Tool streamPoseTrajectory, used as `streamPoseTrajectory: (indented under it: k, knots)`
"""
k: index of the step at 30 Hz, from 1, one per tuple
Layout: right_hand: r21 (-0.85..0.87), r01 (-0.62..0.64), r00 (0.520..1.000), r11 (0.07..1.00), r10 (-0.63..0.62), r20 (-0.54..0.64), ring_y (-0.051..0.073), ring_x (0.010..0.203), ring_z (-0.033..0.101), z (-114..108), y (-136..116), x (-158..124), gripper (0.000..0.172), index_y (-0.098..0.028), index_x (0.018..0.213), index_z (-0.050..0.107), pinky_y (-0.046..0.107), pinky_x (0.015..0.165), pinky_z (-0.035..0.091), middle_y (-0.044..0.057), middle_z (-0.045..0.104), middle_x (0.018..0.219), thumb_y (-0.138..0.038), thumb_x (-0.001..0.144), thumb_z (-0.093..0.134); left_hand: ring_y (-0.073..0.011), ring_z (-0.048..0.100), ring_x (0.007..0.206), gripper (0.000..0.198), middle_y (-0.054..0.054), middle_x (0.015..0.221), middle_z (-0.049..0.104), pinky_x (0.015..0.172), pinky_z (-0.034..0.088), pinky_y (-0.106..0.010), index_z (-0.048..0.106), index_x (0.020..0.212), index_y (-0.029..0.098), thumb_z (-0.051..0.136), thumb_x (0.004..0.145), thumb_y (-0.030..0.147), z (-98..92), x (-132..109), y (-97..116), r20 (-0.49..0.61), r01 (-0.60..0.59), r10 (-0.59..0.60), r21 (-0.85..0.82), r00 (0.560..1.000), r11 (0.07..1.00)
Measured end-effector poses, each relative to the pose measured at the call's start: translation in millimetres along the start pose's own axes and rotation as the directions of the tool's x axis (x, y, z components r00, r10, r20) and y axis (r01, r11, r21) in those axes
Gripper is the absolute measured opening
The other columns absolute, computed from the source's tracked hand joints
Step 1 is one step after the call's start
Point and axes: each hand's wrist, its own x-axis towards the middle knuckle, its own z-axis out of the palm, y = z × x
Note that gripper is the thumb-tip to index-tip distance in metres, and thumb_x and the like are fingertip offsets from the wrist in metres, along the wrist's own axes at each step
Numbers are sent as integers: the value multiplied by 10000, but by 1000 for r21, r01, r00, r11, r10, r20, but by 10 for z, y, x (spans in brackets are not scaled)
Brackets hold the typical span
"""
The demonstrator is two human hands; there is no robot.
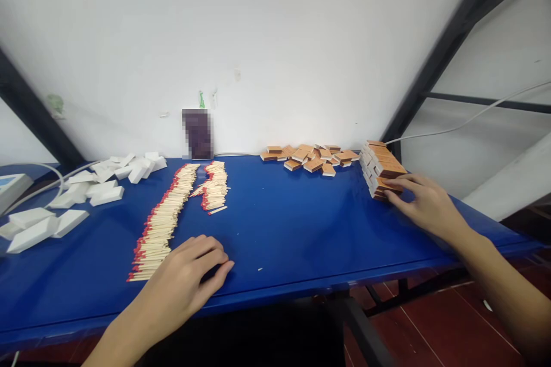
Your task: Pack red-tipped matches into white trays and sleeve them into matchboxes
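My left hand (189,275) rests on the blue table (279,229) near its front edge, fingers curled loosely with nothing seen in them, just right of a long row of red-tipped matches (161,221). A shorter heap of matches (214,185) lies further back. My right hand (424,200) reaches to the right end of the table, fingertips touching the front of a stack of orange matchbox sleeves (381,175). Its fingers are spread and hold nothing.
Loose orange sleeves (312,157) lie at the back centre-right. White inner trays (86,189) are scattered over the left side. A dark blurred object (197,133) leans on the white wall. Black metal struts (447,40) and a grey cable (469,117) stand at the right.
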Motion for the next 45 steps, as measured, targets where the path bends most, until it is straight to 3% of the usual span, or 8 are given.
streamPoseTrajectory:
  k: [11,17,21,24,28,31,37,45]
  knots:
    - [31,42,987,999,-37,-158,262,899,692,225,364,-30,367,-176,983,722,383,787,550,112,697,1043,-466,909,508,-163,615,822,228,-26,914,648,807,460,-302,647,899,202,459,1022,242,23,-8,-25,-6,-3,3,-12,1000,1000]
    - [-58,23,984,998,-32,-174,260,923,693,157,239,-60,364,-198,1010,719,364,740,545,84,692,1053,-479,928,502,-162,608,806,227,-25,900,651,792,449,-300,637,891,199,456,1022,233,40,4,-14,-6,-5,5,-7,1000,1000]
    - [-139,-45,874,989,-28,-485,228,790,674,86,-27,-26,261,-182,912,720,327,666,522,91,669,933,-386,918,557,-155,593,765,207,-4,852,663,766,442,-292,630,869,204,483,1012,233,-31,16,50,5,-16,16,-10,1000,1000]
    - [-83,87,833,993,-118,-541,202,745,658,107,-293,117,185,-183,858,694,301,683,517,76,656,839,-302,916,566,-147,599,771,162,13,845,670,756,447,-275,622,902,220,509,1001,278,-306,45,-13,-32,6,-8,-46,999,999]
    - [35,254,901,967,-223,-373,208,840,674,285,-621,493,176,-202,925,690,298,746,515,85,682,945,-296,925,541,-147,539,639,292,10,748,607,613,418,-262,467,820,211,418,1004,432,-846,147,-503,-154,350,-331,112,931,930]
    - [35,306,932,951,-292,-217,255,1019,660,491,-790,879,254,-181,1054,681,346,873,507,137,665,1127,-298,943,484,-185,555,629,300,-2,667,556,600,393,-287,464,813,205,327,1011,383,-1078,233,-1077,-267,605,-544,406,795,685]
    - [14,301,954,954,-301,11,344,1165,591,743,-1081,1588,508,-170,1371,532,487,962,465,177,559,1371,-383,916,455,-258,644,990,323,-96,1032,673,831,518,-367,560,1169,137,580,947,371,-923,347,-1862,-216,604,-604,560,768,567]
    - [-30,387,901,922,-371,224,335,1226,543,913,-1542,2072,541,-225,1417,489,467,996,409,150,567,1377,-370,896,481,-245,619,1103,371,-106,1275,591,923,546,-463,564,1278,160,611,964,353,-665,424,-2064,-216,558,-580,654,785,511]
